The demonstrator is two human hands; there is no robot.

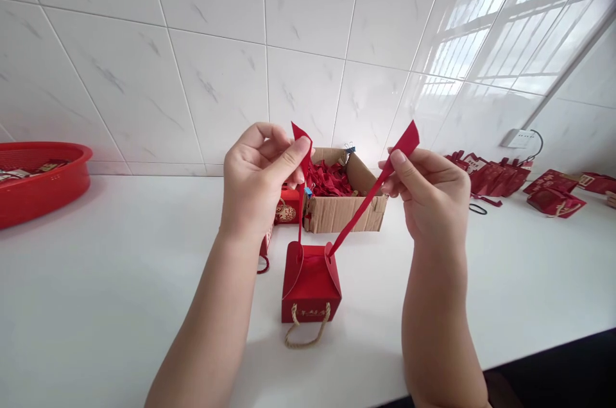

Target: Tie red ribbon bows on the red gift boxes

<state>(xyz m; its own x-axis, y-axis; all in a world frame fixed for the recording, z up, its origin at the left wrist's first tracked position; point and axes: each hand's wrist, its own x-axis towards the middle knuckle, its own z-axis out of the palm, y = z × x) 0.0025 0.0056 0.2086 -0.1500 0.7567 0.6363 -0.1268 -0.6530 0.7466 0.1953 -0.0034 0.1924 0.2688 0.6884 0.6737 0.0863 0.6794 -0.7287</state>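
The left hand (257,180) and right hand (430,193) each pinch one end of the red satin ribbon (359,206) threaded through the small red paper gift box (310,283). Uneven pulling could tip the box or tear its slots (it looks light). The brown cardboard carton (344,206) crowds behind it; bare white countertop (120,267) lies left.

Looks like a small packing workshop, not a home kitchen: long white counter (96,280) against a tiled wall (192,42), a cardboard box (346,209) stuffed with red ribbons, stacks of flat red gift boxes (495,176), and a red plastic basket (38,180) of bits.
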